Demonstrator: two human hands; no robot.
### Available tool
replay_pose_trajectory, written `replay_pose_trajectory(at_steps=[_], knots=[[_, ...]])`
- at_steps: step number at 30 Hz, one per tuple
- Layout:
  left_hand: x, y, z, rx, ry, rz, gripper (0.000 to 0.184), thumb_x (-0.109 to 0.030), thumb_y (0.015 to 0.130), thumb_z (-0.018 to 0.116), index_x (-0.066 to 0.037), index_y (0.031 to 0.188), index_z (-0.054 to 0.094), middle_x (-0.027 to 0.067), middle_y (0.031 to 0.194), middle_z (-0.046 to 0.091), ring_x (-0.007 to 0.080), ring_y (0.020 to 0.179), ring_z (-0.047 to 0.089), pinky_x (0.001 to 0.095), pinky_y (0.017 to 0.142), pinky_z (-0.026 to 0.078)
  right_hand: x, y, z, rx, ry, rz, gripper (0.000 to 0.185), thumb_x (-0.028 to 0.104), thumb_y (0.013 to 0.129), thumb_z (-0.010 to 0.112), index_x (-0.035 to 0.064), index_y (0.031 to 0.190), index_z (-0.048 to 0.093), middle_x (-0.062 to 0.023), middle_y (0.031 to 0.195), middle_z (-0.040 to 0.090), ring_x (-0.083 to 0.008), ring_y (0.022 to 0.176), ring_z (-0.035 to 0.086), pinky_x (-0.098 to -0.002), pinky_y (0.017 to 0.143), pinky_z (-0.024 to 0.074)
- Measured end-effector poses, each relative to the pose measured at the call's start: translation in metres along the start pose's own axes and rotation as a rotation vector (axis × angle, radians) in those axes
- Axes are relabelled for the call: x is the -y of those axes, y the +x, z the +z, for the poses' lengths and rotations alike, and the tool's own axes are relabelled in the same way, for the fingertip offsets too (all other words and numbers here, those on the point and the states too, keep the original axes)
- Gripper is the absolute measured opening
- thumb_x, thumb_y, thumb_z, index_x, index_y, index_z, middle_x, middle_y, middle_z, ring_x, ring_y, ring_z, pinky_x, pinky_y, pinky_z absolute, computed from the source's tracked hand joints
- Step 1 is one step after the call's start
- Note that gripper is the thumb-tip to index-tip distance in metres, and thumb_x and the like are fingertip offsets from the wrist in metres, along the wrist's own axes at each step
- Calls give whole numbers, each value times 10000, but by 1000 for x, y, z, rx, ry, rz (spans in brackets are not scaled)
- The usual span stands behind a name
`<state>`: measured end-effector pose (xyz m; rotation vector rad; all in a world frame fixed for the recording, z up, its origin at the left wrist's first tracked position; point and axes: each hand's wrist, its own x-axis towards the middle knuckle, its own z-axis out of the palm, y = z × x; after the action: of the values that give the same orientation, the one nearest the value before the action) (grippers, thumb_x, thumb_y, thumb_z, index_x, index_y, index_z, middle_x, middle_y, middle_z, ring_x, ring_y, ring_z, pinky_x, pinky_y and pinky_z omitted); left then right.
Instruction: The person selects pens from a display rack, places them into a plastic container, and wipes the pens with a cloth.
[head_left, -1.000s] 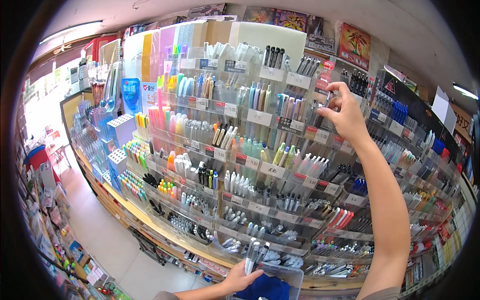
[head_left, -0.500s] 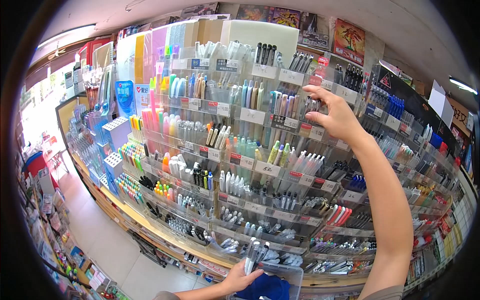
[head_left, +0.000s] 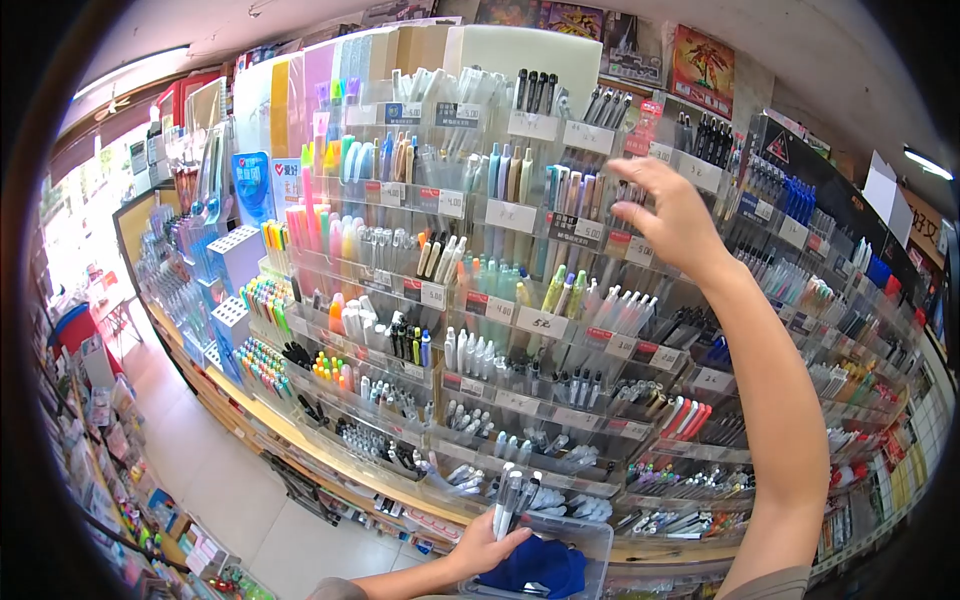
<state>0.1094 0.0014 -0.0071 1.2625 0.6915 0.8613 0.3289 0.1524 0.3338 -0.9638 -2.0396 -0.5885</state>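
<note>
My right hand (head_left: 668, 218) is raised to an upper tier of the clear pen rack (head_left: 520, 214). Its thumb and forefinger are apart, and I see nothing held between them. Just left of the fingertips stand several slim pens (head_left: 575, 190) in a compartment. Low in the view, my left hand (head_left: 487, 548) is closed around a few pens (head_left: 510, 500) with white and dark parts, held upright. Beside that hand is a clear plastic box (head_left: 607, 550) with a dark blue item (head_left: 545, 568) inside.
Price labels (head_left: 540, 321) line the tiers, which are packed with pens and markers. Highlighters (head_left: 308, 205) stand at the rack's left. A wooden ledge (head_left: 400, 487) runs below. An aisle floor (head_left: 225, 480) and another goods shelf (head_left: 130, 500) lie to the left.
The view has tilted slightly, so the rack sits a little higher in it. My right hand stays by the upper tier, and more of the blue item shows beside my left hand.
</note>
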Motion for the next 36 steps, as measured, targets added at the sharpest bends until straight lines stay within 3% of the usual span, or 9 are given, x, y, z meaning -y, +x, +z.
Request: replay_pose_trajectory(at_steps=[4,6,10,14,17,28,29,33,36], knots=[[-2,0,0,-6,-95,-4,242,-130,837,571,-24,1036,486,-16,605,475,52,496,446,199,441,364,40,-30,-8,-332,95,94,154,30,769,584,0,919,568,-88,839,567,-163,719,552,-248,639,443],[3,2,-1,-6,-121,-5,237,-119,847,550,-18,1050,480,-15,608,469,55,491,437,201,440,360,69,-67,-7,-247,180,218,86,19,803,549,7,888,555,-33,836,555,-90,716,524,-214,628,424],[2,5,-3,15,-138,55,318,-127,869,514,-2,1151,440,-9,618,460,58,506,439,198,451,360,128,-167,21,181,341,303,26,38,754,589,24,761,568,-63,670,559,-149,542,520,-257,517,431],[1,6,-4,5,-230,34,363,-151,874,515,12,1183,416,-9,690,483,53,530,449,186,458,366,166,-281,67,1036,293,510,226,261,765,608,43,799,558,-123,768,600,-300,712,605,-379,584,483],[-2,7,-4,15,-200,38,378,-150,875,512,20,1195,405,-4,732,496,48,550,461,184,467,375,185,-334,92,1181,160,506,242,264,762,594,56,874,542,-154,889,585,-332,767,599,-418,590,479],[-5,8,-5,41,-212,-17,413,-152,885,489,-11,1241,336,66,821,573,64,558,471,186,480,398,174,-317,86,961,313,666,220,263,798,540,53,859,569,-168,754,601,-341,735,579,-430,615,464],[-6,8,-5,41,-200,2,354,-143,889,476,-22,1186,325,81,824,577,69,544,475,188,464,402,173,-323,87,914,303,692,234,274,824,541,43,861,557,-129,683,585,-260,651,580,-361,567,455],[-6,7,-2,-9,-255,24,280,-131,890,466,-38,1104,312,103,829,577,78,528,487,191,444,406,167,-326,79,431,1176,1379,210,248,876,527,43,829,510,31,730,496,-45,668,418,-195,598,362],[-3,8,-3,10,-253,14,257,-125,889,467,-39,1072,308,113,824,576,85,525,497,195,441,410,162,-317,69,72,1570,1516,129,176,891,492,53,893,530,13,797,542,-62,742,488,-205,671,401]])
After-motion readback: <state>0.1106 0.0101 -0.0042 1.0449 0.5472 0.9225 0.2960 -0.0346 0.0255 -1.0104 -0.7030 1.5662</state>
